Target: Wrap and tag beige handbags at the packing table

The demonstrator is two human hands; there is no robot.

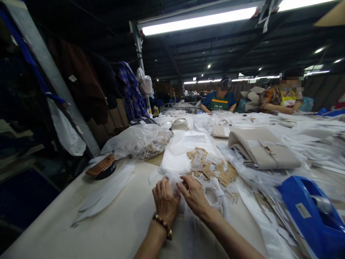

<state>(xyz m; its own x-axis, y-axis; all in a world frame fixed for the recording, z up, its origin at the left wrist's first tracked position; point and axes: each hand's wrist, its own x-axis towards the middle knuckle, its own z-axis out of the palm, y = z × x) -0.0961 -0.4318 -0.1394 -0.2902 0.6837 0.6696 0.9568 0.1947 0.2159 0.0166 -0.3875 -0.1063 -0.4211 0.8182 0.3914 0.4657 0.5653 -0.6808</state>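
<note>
My left hand (165, 201), with a beaded bracelet on the wrist, is closed with its fingers curled round a bunched piece of clear plastic film (174, 178). Close beside it, my right hand (194, 196) has its thumb and forefinger apart, the fingertips at the same film. More clear film seems to hang below both hands, over the table's near part. A pile of brown cardboard tags (211, 167) with small clear packets lies just beyond my right hand. Right of that hand is a white looped strap or cord (219, 196). A stack of white plastic sheets (175, 158) lies ahead.
Left are white strips (107, 190) and a brown-and-black object (102, 167). Behind them is a filled plastic bag (137, 142). A beige handbag (264, 149) and a blue tape dispenser (309, 216) stand on the right. Two people (219, 99) work across the table.
</note>
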